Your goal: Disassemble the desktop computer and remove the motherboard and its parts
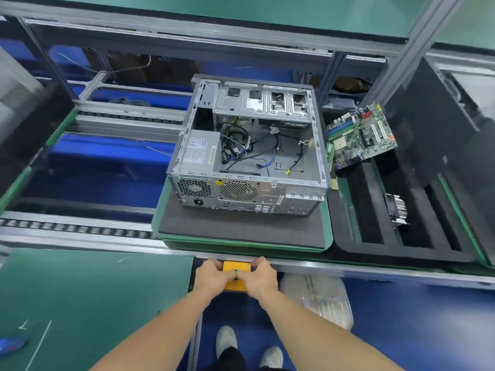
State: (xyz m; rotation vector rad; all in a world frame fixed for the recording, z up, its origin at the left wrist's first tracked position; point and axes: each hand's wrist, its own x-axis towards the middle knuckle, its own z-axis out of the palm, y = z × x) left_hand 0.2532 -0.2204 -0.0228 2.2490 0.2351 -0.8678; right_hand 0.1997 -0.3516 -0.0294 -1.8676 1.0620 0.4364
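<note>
- Pressing the green button (235,276) on a yellow control box (237,266), bottom centre: left hand (211,277) and right hand (259,277) each curl their fingers round its sides, thumbs meeting on the button.
- Motherboard (361,135) lies outside the computer case (249,156), on the black foam tray (375,236) at right.
- Judgement: board removal looks done. The next move probably sends the case onward.
- Power supply (198,151) label is illegible.

A yellow box (236,266) sits at 6 o'clock on the bench edge, with white shoes (226,340) below it. A green mat (93,298) lies at 8 o'clock and a clear bag (322,298) at 5. A slotted black foam tray (375,232) is at 4 o'clock and a roller rail (75,228) at 9.
</note>
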